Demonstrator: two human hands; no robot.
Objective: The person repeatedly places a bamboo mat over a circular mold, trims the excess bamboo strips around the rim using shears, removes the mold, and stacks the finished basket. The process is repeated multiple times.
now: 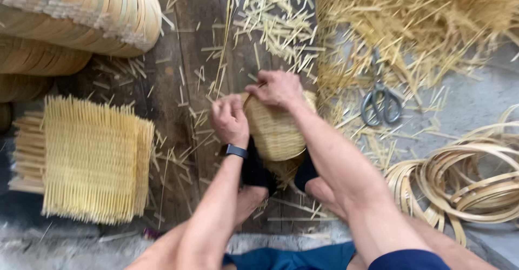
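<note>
Bamboo basket [273,132] (half-woven) gripped: left hand [230,119] clenched on side, right hand [277,87] on rim.

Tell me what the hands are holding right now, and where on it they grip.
Both hands hold a small woven basket at its upper rim: left hand on the left edge, right hand over the top edge.
</note>
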